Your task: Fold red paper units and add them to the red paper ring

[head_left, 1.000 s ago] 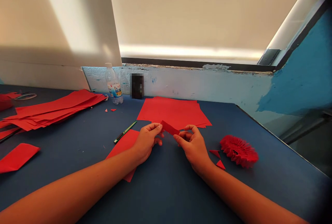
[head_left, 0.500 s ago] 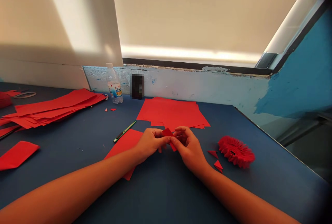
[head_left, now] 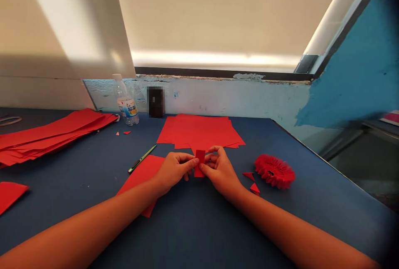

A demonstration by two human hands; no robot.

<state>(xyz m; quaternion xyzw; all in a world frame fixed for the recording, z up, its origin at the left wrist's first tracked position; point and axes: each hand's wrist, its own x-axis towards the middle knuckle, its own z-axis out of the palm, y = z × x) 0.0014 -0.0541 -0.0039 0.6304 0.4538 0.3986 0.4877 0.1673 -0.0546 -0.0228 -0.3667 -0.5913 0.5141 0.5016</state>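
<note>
A small folded strip of red paper [head_left: 199,163] stands upright between my two hands just above the blue table [head_left: 199,227]. My left hand [head_left: 173,169] pinches its left edge with thumb and fingers closed. My right hand [head_left: 218,171] pinches its right edge in the same way. A red sheet [head_left: 141,173] lies flat under my left wrist. Right of my right hand lie two small red folded triangles [head_left: 252,181] and a round red piece built of many folded units [head_left: 274,171].
A stack of red sheets [head_left: 199,132] lies behind my hands, a longer pile of red paper [head_left: 46,134] at the left. A green pen-like tool [head_left: 141,159], a water bottle [head_left: 125,100] and a dark object [head_left: 155,102] stand near the wall. The table edge runs diagonally at right.
My hands have come together and the paper strip, stretched slanting between them a second ago, now stands upright and folded shorter. The camera has shifted slightly right.
</note>
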